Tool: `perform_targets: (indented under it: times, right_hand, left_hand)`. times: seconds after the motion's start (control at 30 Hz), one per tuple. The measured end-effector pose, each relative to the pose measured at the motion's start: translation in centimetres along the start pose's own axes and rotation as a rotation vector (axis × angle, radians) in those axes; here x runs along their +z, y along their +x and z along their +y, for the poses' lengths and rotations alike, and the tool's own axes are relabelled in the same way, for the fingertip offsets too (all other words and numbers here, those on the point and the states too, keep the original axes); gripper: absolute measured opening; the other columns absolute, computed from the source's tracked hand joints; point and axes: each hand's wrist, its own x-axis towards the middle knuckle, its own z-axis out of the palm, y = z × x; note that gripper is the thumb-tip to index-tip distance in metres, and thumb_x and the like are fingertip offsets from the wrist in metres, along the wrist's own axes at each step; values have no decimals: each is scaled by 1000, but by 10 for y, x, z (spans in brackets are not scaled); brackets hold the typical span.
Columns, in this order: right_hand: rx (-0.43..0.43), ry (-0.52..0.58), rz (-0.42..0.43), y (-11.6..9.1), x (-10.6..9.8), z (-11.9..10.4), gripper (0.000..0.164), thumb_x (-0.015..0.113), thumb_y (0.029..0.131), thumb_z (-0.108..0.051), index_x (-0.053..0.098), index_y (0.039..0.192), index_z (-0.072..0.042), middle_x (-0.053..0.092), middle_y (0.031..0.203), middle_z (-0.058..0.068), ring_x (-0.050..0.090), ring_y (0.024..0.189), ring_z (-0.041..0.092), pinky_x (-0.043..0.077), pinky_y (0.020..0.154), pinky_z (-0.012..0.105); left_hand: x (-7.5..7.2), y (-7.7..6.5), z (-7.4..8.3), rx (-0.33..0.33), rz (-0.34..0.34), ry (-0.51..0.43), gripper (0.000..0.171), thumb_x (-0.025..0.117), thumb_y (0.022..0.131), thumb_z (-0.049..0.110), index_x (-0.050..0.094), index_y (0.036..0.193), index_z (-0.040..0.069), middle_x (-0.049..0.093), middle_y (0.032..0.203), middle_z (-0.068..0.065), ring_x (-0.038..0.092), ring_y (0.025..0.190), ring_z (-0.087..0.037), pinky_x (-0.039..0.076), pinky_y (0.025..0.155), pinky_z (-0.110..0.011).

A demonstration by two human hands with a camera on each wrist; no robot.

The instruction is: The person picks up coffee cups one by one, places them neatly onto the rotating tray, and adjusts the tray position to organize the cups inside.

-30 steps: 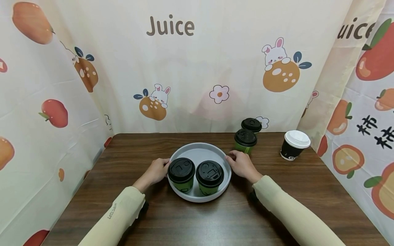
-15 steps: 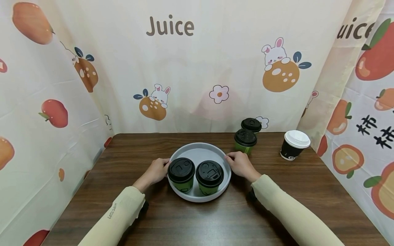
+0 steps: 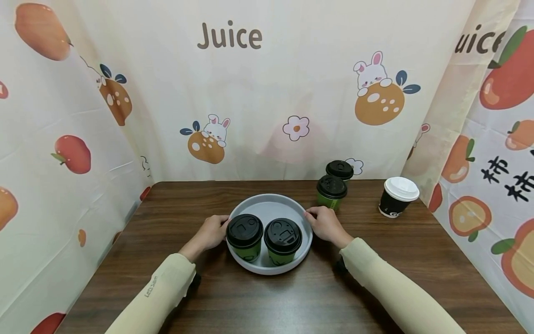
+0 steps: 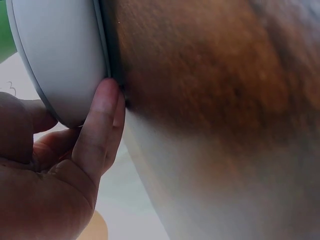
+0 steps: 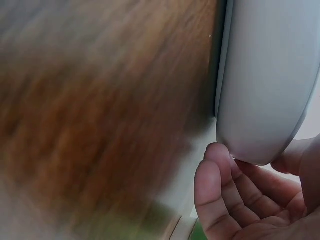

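Observation:
A round grey tray [image 3: 267,204] with a raised rim sits on the wooden table. Two green paper cups with black lids stand upright in its front half, one left cup [image 3: 245,234] and one right cup [image 3: 283,239]. My left hand [image 3: 210,232] grips the tray's left side, and in the left wrist view its thumb is at the rim while the fingers [image 4: 92,135] lie along the outer wall. On the opposite side my right hand [image 3: 327,226] holds the tray, its fingertips [image 5: 207,180] near the wall's lower edge in the right wrist view.
Just beyond my right hand stands a green cup with a black lid [image 3: 331,188], and another black-lidded cup [image 3: 340,169] is behind it. A black cup with a white lid [image 3: 398,197] stands at the back right. Printed curtains [image 3: 258,83] rise behind the table [image 3: 267,306].

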Motion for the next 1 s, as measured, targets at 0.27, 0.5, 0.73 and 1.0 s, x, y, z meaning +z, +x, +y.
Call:
perform_targets:
  times: [0.27,0.5,0.73,1.0]
  right_hand:
    - [14,-18,-9,-1,1,0,28,58,106,-20,74,120,-1,75,111,13,68,92,20,58,79,40]
    - [21,-31,0,-1,1,1,28,58,106,-19,74,120,-1,74,111,13,67,94,21,57,81,42]
    - [21,-40,3,-4,1,0,27,59,105,-19,74,117,0,74,107,12,66,89,20,57,79,40]
    - [18,-57,12,-7,0,-2,25,62,103,-19,74,113,0,74,97,8,64,80,18,56,74,37]
  left_hand:
    - [1,-1,-1,8,12,2,34,50,110,17,65,134,-2,72,115,-18,72,78,-16,60,69,-33]
    - [0,-2,1,21,37,10,35,50,110,18,65,134,-1,72,117,-18,71,82,-16,60,70,-33]
    - [-2,-4,1,58,62,96,34,51,109,21,67,133,2,73,100,-7,64,83,-16,54,74,-34]
    - [-3,-5,-2,78,87,135,35,50,109,20,67,133,2,72,118,-12,65,112,-28,53,96,-48]
